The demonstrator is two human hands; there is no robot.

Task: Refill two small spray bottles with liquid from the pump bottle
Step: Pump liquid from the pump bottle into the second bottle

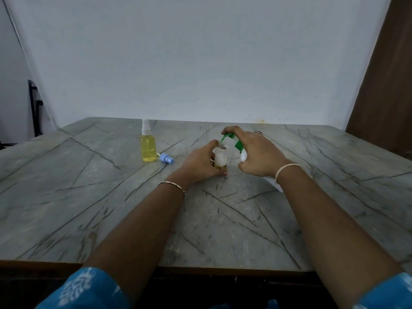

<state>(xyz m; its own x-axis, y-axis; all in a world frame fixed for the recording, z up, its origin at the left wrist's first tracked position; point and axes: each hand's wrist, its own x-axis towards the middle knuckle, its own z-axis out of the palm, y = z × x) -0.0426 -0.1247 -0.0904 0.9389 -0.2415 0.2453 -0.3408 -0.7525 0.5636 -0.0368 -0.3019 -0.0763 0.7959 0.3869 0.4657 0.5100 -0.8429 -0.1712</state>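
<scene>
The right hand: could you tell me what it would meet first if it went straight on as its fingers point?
Beyond the green pump top it touches, the right hand seems to face only bare table; the yellow bottle stands left of that line.

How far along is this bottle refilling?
Done, it seems: one spray bottle stands capped, full of yellow liquid. In hand: the left hand grips the open second bottle while the right hand holds the pump bottle, green spout at its mouth. Left: finish filling, then fit the blue cap lying on the table.
</scene>
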